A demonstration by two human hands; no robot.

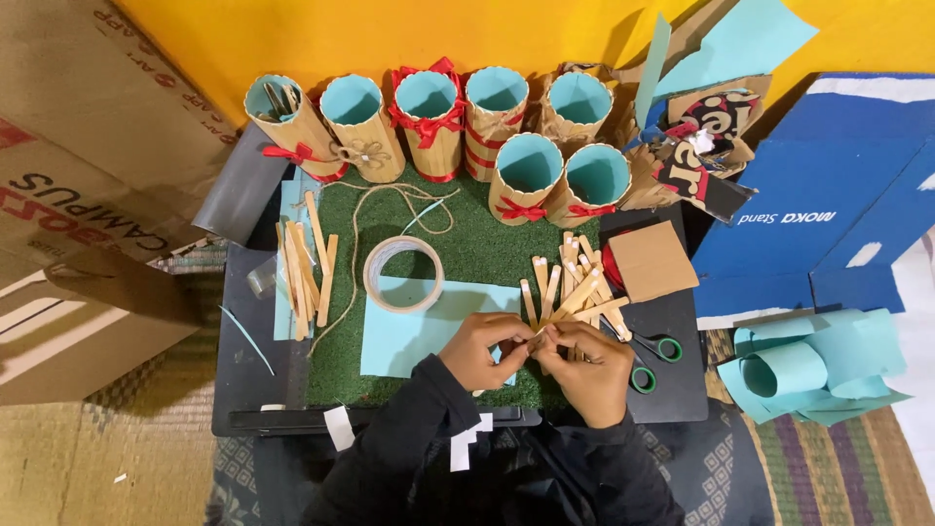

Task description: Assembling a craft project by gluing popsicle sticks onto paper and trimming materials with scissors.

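Yellow wall behind a low dark tabletop [234, 390] covered by green turf [487, 244], set on a woven mat [97, 458]. Both hands, left [484, 349] and right [587, 365], pinch one wooden stick [545, 334] at the turf's front edge, over blue paper [409, 336]. Tubes [526, 175] line the back; tape [403, 274] lies mid-turf.

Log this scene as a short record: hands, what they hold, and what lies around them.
left hand: pinching a small wooden stick, fingers meeting the right hand's
right hand: grip on the same wooden stick
stick pile: loose, just beyond the hands
tape roll: flat on the green mat
blue paper sheet: under the left hand
tubes: seven, blue-lined, several with red ribbon
scissors: right of the hands
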